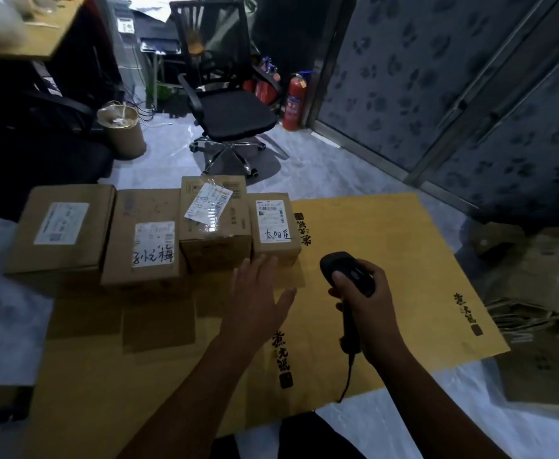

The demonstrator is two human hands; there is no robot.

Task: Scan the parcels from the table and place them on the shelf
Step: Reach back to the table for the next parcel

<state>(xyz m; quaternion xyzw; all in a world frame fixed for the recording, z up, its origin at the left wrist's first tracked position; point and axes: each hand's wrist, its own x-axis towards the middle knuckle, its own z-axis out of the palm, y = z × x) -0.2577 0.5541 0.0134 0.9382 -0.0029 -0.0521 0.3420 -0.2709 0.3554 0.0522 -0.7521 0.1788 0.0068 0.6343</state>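
Head-worn wide view looks forward and down, close over the table point(387, 233); edges perhaps distorted.

The brown cardboard parcels point(73, 263) look matt, their white paper labels point(61, 223) smooth; glossy clear tape point(211, 224) covers one label. The black handheld scanner point(344, 268) is smooth plastic, and the flat yellow cardboard sheet point(390, 246) is matt.

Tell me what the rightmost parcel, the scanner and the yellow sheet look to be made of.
The rightmost parcel: brown cardboard, matte, by its folded edges; a white paper label on top. The scanner, gripped by the right hand: likely moulded black plastic, smooth with a faint sheen. The yellow sheet: probably flattened printed cardboard, matte; thick paper cannot be ruled out.
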